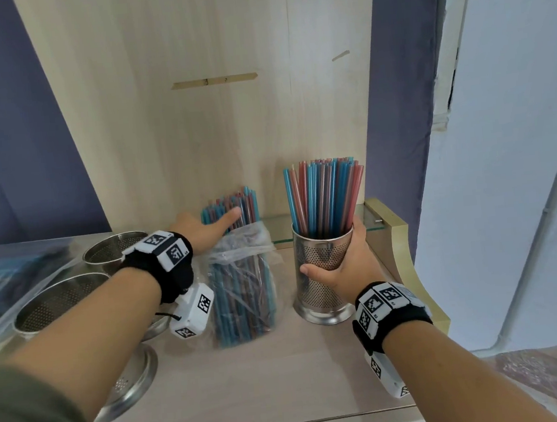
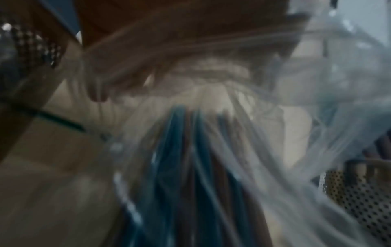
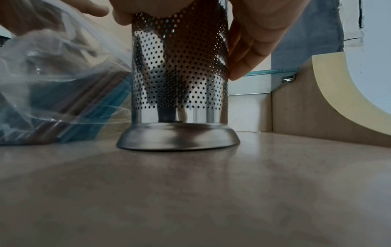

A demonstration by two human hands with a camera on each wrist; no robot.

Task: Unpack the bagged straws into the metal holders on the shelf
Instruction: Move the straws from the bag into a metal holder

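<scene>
A clear plastic bag (image 1: 243, 282) of blue and red straws lies on the wooden shelf (image 1: 253, 390), its open end away from me. My left hand (image 1: 212, 227) grips the straw ends (image 1: 242, 200) that stick out of the bag, thumb laid across them and fingers hidden behind. The left wrist view is blurred and shows the bag (image 2: 211, 167) under my palm. To the right stands a perforated metal holder (image 1: 319, 292) full of upright straws (image 1: 323, 196). My right hand (image 1: 340, 269) wraps around its wall; the right wrist view shows the holder (image 3: 180, 75) upright on its base, fingers (image 3: 249, 55) on its side.
Two empty perforated holders (image 1: 117, 250) (image 1: 58, 307) stand at the left, with another holder's base (image 1: 131, 388) nearer me. More bagged straws (image 1: 5, 281) lie far left. A glass shelf (image 1: 366, 219) and a curved side panel (image 1: 406, 249) close off the right.
</scene>
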